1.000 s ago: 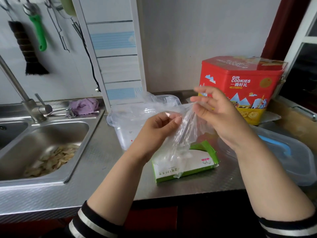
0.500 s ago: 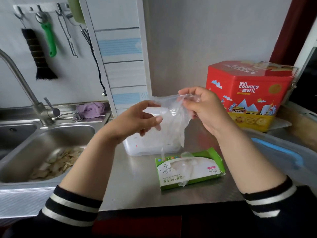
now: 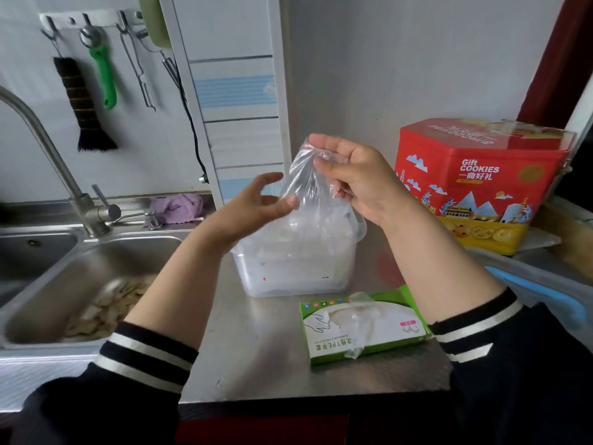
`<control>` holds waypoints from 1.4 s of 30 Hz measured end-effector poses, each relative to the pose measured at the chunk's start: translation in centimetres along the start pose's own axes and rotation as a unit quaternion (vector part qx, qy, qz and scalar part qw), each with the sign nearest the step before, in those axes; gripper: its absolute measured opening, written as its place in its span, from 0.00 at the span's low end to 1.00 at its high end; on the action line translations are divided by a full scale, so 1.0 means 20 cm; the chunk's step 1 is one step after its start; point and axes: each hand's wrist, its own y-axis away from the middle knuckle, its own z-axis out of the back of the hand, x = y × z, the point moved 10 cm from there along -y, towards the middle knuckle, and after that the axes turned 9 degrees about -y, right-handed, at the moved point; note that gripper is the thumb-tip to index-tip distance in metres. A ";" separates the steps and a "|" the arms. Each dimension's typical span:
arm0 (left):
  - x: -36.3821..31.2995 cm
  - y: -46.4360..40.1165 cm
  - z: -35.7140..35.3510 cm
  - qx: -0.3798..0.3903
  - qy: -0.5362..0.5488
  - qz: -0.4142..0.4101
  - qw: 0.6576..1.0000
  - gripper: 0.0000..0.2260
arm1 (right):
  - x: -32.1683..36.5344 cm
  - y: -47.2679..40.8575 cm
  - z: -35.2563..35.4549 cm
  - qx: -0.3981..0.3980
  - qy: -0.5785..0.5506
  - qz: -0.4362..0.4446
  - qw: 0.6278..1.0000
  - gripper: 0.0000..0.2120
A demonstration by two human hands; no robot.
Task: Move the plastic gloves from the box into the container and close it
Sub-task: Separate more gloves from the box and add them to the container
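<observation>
In the head view, the clear plastic container (image 3: 296, 268) stands on the steel counter (image 3: 256, 364) and serves here as the landmark. Directly above its open top, the right hand (image 3: 356, 181) holds a thin transparent plastic glove (image 3: 305, 184): the thumb and the curled fingers pinch the upper edge, and the glove hangs down toward the container. The left hand (image 3: 256, 207) is just to the left of the glove, above the container's left rim; its fingers are loosely curved and the thumb and one fingertip touch the lower part of the glove, but a firm pinch cannot be confirmed. In front of the container and a little to its right lies the green and white glove box (image 3: 362, 329), flat on the counter, with more crumpled gloves coming out of its opening. To the right of the container stands a red cookie tin (image 3: 481, 184), and in front of the tin lies a clear lid with a blue strip (image 3: 539, 290). To the left of the container is the sink (image 3: 80, 268), which has some pale scraps inside.
</observation>
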 end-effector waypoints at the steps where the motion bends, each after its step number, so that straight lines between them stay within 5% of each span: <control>1: 0.01 -0.01 -0.02 0.011 -0.007 0.006 1.000 0.43 | -0.01 0.00 0.00 0.001 -0.004 -0.004 1.000 0.17; 4: 0.03 -0.03 0.05 -0.001 0.087 0.013 0.996 0.34 | -0.04 -0.02 0.06 -0.012 0.001 -0.014 1.000 0.19; 8: 0.13 -0.06 0.21 -0.078 0.137 0.053 0.986 0.20 | -0.13 -0.06 0.15 -0.028 0.182 -0.036 0.982 0.24; 11: 0.19 -0.12 0.26 -0.147 -0.045 0.075 0.985 0.18 | -0.20 -0.09 0.11 -0.018 0.375 -0.042 0.926 0.27; 14: 0.17 -0.15 0.24 -0.171 -0.287 0.061 0.941 0.17 | -0.28 -0.11 0.07 0.014 0.600 -0.056 0.798 0.25; 18: 0.14 -0.18 0.16 -0.142 -0.463 0.056 0.873 0.08 | -0.37 -0.09 0.08 0.032 0.687 -0.094 0.720 0.21; 21: 0.14 -0.19 0.09 -0.118 -0.516 0.052 0.847 0.06 | -0.34 -0.10 0.08 0.010 0.725 -0.045 0.687 0.17; 23: 0.14 -0.18 0.09 -0.116 -0.526 0.051 0.841 0.13 | -0.26 -0.07 0.08 -0.016 0.707 0.012 0.707 0.15; 27: 0.04 -0.08 0.12 -0.135 -0.539 0.015 0.832 0.23 | -0.05 0.14 0.15 -0.082 0.526 0.130 0.836 0.07; 29: -0.05 -0.02 0.08 -0.162 -0.557 -0.047 0.813 0.21 | -0.06 0.24 0.17 -0.033 0.401 0.104 0.909 0.03; 31: -0.19 0.08 0.02 -0.224 -0.543 -0.143 0.796 0.14 | -0.15 0.34 0.17 0.049 0.341 0.010 0.939 0.04; 33: -0.33 0.25 -0.10 -0.298 -0.477 -0.271 0.781 0.08 | -0.29 0.44 0.23 0.100 0.400 -0.098 0.906 0.03; 35: -0.37 0.40 -0.25 -0.298 -0.373 -0.343 0.809 0.08 | -0.43 0.52 0.34 0.109 0.511 -0.158 0.838 0.05; 39: -0.12 0.34 -0.64 -0.042 -0.257 -0.189 0.947 0.23 | -0.57 0.60 0.43 0.083 0.559 -0.159 0.809 0.08; 42: 0.10 0.30 -0.87 0.102 -0.288 -0.109 0.946 0.39 | -0.59 0.62 0.43 0.058 0.544 -0.098 0.831 0.06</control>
